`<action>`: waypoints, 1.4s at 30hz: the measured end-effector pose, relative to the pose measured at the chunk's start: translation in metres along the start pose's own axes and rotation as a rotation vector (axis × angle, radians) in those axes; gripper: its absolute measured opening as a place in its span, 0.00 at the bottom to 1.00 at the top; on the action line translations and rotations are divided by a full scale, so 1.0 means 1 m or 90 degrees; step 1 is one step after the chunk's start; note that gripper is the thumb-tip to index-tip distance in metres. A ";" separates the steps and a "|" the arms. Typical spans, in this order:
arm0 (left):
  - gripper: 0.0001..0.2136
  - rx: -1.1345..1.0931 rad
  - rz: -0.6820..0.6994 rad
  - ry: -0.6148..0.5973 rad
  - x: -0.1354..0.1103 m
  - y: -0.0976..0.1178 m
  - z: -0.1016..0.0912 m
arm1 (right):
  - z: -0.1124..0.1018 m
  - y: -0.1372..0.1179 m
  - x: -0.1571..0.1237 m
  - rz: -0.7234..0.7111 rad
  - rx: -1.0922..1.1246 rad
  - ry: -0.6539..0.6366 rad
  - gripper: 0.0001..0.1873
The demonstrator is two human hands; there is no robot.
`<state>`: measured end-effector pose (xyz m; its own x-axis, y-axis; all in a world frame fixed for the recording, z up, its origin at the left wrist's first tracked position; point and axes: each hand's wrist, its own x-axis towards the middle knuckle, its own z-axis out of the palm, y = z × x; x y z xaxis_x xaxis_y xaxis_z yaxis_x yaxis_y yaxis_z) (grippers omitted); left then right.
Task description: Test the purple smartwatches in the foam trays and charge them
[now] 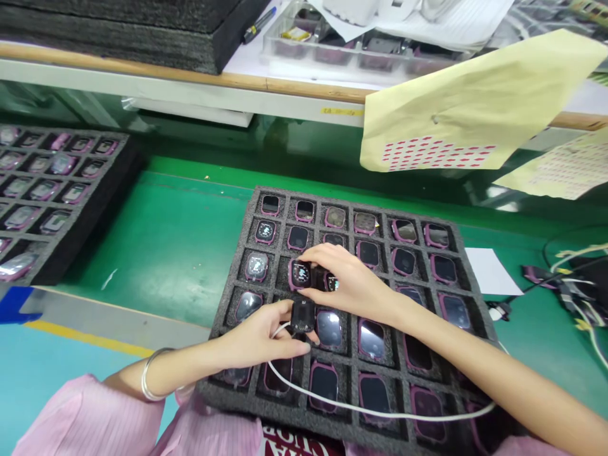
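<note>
In the head view, my right hand (349, 278) grips a purple-framed smartwatch (300, 275) between thumb and fingers, over a foam tray (408, 437). That watch's round dial is lit. My left hand (266, 332) holds a small black square charger (303, 315) with a white cable (380, 415) running from it across the tray to the right. The charger is just below the watch; whether they touch I cannot tell. Around both hands, more purple-framed watches sit in the tray's compartments. A few in the left column, such as one watch (265, 232), have lit screens.
A second foam tray of watches (85, 221) lies at the left. Behind, a shelf (304, 92) holds black foam (118, 31) and a clear plastic box (308, 50). Yellow paper (456, 107) hangs from its edge. Cables (584, 304) and white paper (494, 271) lie at right.
</note>
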<state>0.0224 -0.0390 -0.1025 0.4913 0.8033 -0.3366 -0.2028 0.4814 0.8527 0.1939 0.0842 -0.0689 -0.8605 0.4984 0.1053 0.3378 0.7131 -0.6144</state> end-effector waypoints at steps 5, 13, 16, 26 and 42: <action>0.18 -0.025 -0.024 -0.001 0.000 -0.001 -0.001 | -0.013 -0.022 -0.025 -0.019 0.119 0.017 0.22; 0.17 0.013 0.007 0.048 0.001 -0.003 0.003 | 0.015 -0.027 -0.041 -0.028 0.045 -0.022 0.21; 0.14 0.014 0.040 0.074 0.003 -0.004 0.006 | 0.020 -0.026 -0.043 -0.035 0.032 -0.011 0.21; 0.11 -0.006 0.059 0.096 0.002 -0.008 0.007 | 0.041 -0.023 -0.049 -0.045 0.088 0.084 0.22; 0.12 0.100 0.038 0.113 -0.002 -0.008 0.007 | 0.050 -0.025 -0.052 -0.051 0.137 0.130 0.22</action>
<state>0.0292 -0.0473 -0.1053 0.3234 0.8841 -0.3373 -0.0858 0.3823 0.9200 0.2110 0.0153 -0.0983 -0.7796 0.5489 0.3014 0.1651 0.6445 -0.7465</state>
